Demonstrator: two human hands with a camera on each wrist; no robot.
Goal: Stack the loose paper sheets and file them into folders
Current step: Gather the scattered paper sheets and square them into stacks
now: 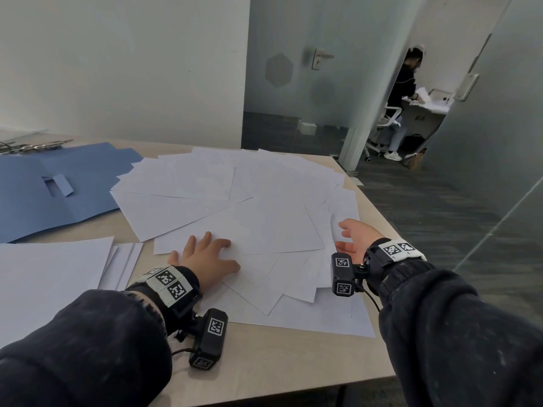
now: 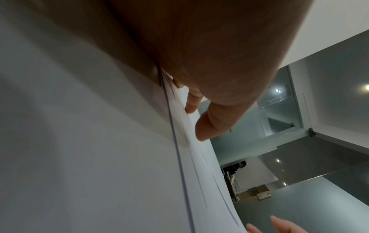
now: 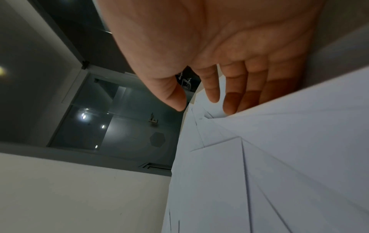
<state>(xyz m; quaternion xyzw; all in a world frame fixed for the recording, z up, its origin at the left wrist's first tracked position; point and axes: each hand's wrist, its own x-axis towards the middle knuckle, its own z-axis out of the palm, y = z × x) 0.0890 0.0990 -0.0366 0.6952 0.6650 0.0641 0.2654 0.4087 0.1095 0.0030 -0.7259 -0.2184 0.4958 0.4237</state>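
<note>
Lying beside fanned sheets [image 1: 235, 201], blue folder [image 1: 44, 195], neat stack [image 1: 44, 277]

A: State the enclosure.
B: A plain white wall [image 1: 123, 69] stands behind the light wood counter [image 1: 282, 351]. To its right is a frosted glass door [image 1: 296, 83] with a metal lever handle [image 1: 321, 57].
A: State the flooring and lighting.
B: Dark grey carpet [image 1: 435, 218]. Round ceiling lights [image 2: 366, 87] are lit. A white desk [image 1: 426, 113] stands beyond the doorway.
</note>
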